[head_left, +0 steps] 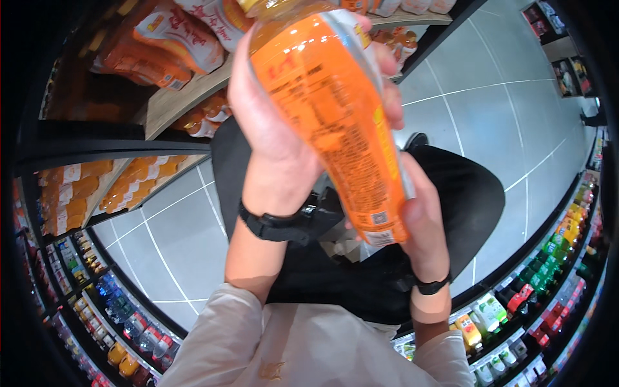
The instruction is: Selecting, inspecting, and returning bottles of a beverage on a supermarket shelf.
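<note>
A large orange drink bottle [322, 109] fills the middle of the head view, tilted, its cap end at the top and its base toward me. Around its upper part wraps my left hand [271, 122], the palm under the left side and the fingertips showing on the far right side. Lower down, my right hand [422, 222] grips the bottle near its base, with the thumb on the right edge. Small dark print, a square code and a barcode face me on the orange label. Each wrist wears a black band.
Ahead on the left, a wooden shelf [187, 97] carries similar orange bottles [187, 39], with more on lower shelves. Curved shelves of coloured drinks stand at the left and right rims. Below me are my black-clad knees [464, 193] and a grey tiled floor [445, 84].
</note>
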The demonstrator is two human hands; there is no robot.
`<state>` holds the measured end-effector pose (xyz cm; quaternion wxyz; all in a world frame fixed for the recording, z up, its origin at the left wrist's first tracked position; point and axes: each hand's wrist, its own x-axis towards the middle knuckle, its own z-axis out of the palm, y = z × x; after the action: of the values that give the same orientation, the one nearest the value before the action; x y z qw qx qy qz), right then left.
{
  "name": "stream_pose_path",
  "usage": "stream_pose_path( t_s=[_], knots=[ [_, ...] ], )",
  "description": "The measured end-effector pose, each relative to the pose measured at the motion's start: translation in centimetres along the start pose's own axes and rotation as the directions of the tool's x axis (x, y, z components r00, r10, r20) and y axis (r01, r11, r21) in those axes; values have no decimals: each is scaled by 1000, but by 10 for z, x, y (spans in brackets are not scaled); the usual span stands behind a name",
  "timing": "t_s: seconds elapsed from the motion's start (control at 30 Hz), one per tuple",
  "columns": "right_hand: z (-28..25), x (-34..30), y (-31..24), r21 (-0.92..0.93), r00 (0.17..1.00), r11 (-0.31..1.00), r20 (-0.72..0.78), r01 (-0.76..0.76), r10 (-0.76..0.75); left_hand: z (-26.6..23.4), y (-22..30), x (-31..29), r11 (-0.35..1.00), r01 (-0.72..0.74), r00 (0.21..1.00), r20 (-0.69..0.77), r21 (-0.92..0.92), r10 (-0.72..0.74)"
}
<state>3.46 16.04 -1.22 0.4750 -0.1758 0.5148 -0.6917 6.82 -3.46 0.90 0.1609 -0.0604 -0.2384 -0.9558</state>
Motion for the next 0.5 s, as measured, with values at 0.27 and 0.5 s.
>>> stream_pose_path(
  t_s=[0.27,0.5],
  knots=[
    [-16,-3,4,20,999,999,12,36,-36,6,-14,9,999,1,1000,-27,42,0],
    [-16,-2,2,37,999,999,0,33,-33,9,-19,12,1000,-6,993,-114,26,9]
  ],
)
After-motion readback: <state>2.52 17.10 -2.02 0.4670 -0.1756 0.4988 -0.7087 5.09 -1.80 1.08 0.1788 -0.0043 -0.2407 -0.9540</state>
